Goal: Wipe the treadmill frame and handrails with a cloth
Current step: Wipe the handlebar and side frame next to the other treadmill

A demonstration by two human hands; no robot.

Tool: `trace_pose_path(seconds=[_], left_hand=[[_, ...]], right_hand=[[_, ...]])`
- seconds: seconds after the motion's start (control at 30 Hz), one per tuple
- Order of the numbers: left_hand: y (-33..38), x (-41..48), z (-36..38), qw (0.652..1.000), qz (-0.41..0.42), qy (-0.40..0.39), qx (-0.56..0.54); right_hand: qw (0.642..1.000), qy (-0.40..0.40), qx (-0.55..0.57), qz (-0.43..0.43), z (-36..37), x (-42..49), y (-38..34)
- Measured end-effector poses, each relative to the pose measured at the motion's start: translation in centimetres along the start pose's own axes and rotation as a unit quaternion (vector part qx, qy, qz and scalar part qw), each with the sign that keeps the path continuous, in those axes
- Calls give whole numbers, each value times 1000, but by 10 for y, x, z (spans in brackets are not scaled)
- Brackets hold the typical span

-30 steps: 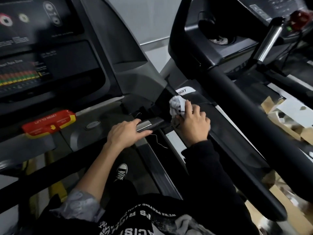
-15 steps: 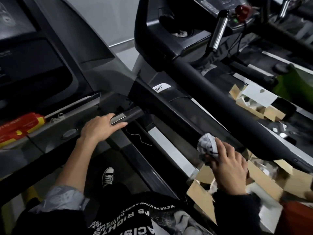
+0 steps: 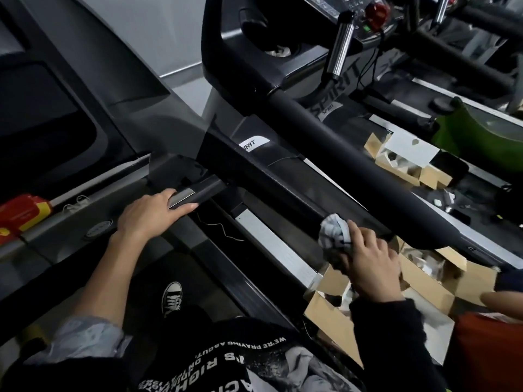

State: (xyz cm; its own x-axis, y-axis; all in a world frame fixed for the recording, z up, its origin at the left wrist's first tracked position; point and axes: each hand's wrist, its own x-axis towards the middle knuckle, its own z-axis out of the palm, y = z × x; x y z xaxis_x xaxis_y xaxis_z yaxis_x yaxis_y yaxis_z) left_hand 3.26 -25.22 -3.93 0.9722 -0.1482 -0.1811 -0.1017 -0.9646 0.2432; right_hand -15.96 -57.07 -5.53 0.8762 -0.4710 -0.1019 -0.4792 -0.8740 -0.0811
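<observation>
Seen from above, a person's two bare hands work on a black treadmill. The right hand [image 3: 368,261] presses a crumpled pale grey-and-white cloth [image 3: 334,230] against the lower end of a long, smooth, matte black handrail [image 3: 283,179] that runs diagonally across the view; its fingers [image 3: 358,232] are curled closed around the bunched fabric. The left hand [image 3: 150,216] rests palm down on a short rounded black grip with a shiny metal plate [image 3: 195,192], fingers loosely wrapped over it. A brushed silver side rail [image 3: 271,244] lies between the two hands, beside the dark belt, where one black-and-white canvas sneaker [image 3: 171,298] shows. At far left sits one glossy red and yellow plastic safety tab [image 3: 21,212]. To the right stands a second treadmill with a thick padded black handrail [image 3: 353,162] and one upright chrome grip [image 3: 341,49]. Several open brown cardboard boxes [image 3: 418,281] lie below it.
</observation>
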Motion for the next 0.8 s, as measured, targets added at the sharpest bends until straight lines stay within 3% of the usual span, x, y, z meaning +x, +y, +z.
trace_pose_path(seconds=[0.23, 0.33, 0.4, 0.47, 0.57, 0.67, 0.73, 0.8], left_hand=[[4, -2, -1, 1000, 3, 10, 2], [5, -3, -3, 1000, 0, 8, 5], [4, -3, -4, 1000, -1, 5, 5], [4, -3, -4, 1000, 0, 1, 4], [6, -4, -4, 1000, -5, 1, 6], [10, -6, -6, 1000, -10, 5, 13], [9, -5, -6, 1000, -13, 10, 17], [8, -3, -4, 999, -18, 11, 24]], right_hand=[[996, 65, 18, -56, 0, 41, -71], [994, 47, 60, -82, -2, 63, -93], [978, 12, 191, -82, -12, 81, -95], [937, 33, 341, -70, -33, 91, -89], [912, 85, 394, -73, -60, 92, -79], [931, 66, 345, -104, -55, 94, -92], [969, 19, 223, -102, -30, 97, -114], [995, 26, 79, -56, -7, 93, -139]])
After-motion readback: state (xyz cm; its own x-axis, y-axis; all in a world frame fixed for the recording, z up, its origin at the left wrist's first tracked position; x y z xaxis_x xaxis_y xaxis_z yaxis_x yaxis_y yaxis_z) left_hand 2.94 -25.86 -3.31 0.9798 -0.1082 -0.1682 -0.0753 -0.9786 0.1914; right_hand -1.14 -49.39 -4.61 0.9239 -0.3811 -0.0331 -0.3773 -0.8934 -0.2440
